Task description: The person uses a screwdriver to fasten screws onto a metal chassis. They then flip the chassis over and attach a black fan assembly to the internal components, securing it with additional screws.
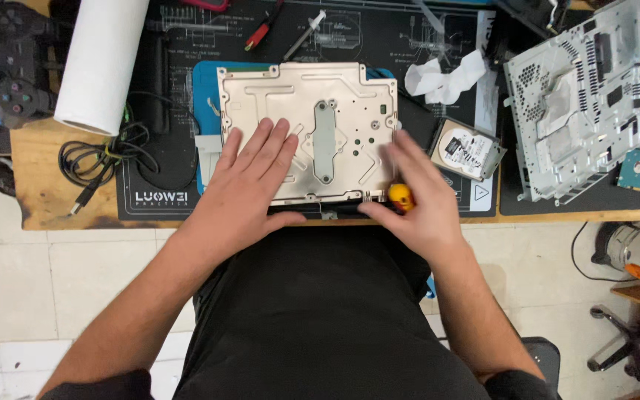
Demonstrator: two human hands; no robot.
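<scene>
A silver metal shield plate (320, 111) lies flat on a blue mat at the near edge of the workbench. My left hand (250, 181) rests palm down on the plate's near left part, fingers spread. My right hand (412, 200) sits at the plate's near right corner, curled around a small screwdriver with a yellow-orange handle (401, 196). The tool's tip is hidden under my fingers. A dark board edge shows just beneath the plate's front rim.
A paper towel roll (101, 63) lies at the back left beside a game controller (12, 70) and coiled cable (101, 159). A hard drive (468, 148), crumpled tissue (446, 78) and a perforated metal chassis (575, 100) sit to the right. A syringe (305, 33) and red-handled tool (261, 33) lie behind.
</scene>
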